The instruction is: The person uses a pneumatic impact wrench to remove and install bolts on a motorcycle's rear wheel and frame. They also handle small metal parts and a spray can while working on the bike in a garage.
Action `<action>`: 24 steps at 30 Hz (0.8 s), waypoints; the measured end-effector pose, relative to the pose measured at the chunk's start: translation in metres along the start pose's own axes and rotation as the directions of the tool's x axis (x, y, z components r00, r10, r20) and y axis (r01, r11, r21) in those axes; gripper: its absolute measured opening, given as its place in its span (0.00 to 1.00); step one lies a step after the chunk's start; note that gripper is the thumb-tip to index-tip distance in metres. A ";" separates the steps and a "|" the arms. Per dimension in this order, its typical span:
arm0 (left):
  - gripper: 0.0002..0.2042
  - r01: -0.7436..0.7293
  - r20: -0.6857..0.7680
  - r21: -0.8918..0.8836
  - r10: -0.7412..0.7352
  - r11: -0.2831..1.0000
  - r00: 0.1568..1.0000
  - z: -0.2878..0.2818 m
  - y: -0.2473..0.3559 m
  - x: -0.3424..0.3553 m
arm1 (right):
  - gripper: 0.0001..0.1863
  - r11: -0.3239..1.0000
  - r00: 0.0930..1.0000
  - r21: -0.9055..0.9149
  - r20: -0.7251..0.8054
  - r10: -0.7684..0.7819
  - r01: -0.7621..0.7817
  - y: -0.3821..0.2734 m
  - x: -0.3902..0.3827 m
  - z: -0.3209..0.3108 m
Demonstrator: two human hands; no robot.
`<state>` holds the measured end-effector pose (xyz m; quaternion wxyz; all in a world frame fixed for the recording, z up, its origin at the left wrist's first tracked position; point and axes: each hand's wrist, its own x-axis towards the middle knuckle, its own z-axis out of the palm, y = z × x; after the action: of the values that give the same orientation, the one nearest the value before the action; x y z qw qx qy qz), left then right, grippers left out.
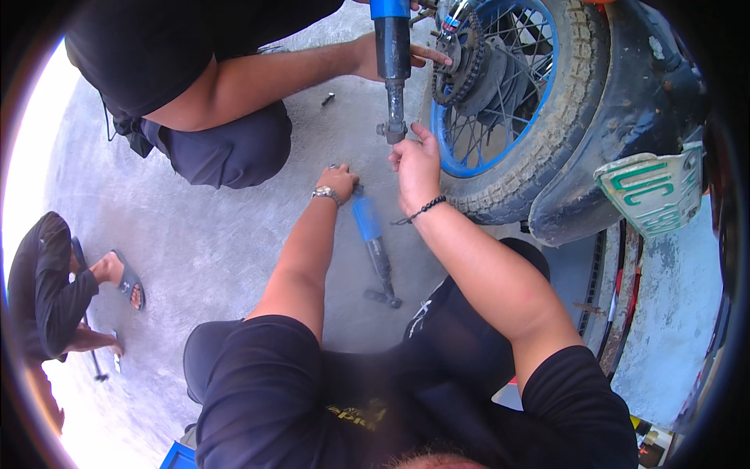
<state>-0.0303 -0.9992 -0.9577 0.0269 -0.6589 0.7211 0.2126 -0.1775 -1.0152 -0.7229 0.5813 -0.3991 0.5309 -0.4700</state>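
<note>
My left hand [338, 181] reaches down to the top end of a blue-and-black shock absorber [369, 220] lying at a slant on the concrete floor, with my fingers closed round that end. My right hand [416, 166] is higher, its fingers curled at the lower mounting eye of a second blue-and-black shock absorber [393, 48] held upright beside the motorcycle's rear wheel. A co-worker's hand [367, 59] is behind this upper shock, one finger pointing out toward the chain sprocket [465, 82]. The wheel [531, 117] has a blue rim and muddy knobby tire.
A co-worker [207, 148] crouches at upper left. Another person [47, 297] in sandals is at the left edge. A small dark part [328, 99] lies on the floor. At right are the rear fender [570, 203], a licence plate [648, 187] and a worn pale surface [664, 313].
</note>
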 end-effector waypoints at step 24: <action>0.17 -0.471 -0.442 -0.852 -0.169 -0.228 0.881 -0.175 0.032 -0.022 | 0.33 0.997 0.998 0.073 -0.062 -0.032 0.036 -0.008 0.004 -0.006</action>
<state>-0.0160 -1.0371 -0.7831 -0.6701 -0.3576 0.3486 0.5491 -0.1846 -1.0206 -0.7167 0.5713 -0.3715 0.5237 -0.5112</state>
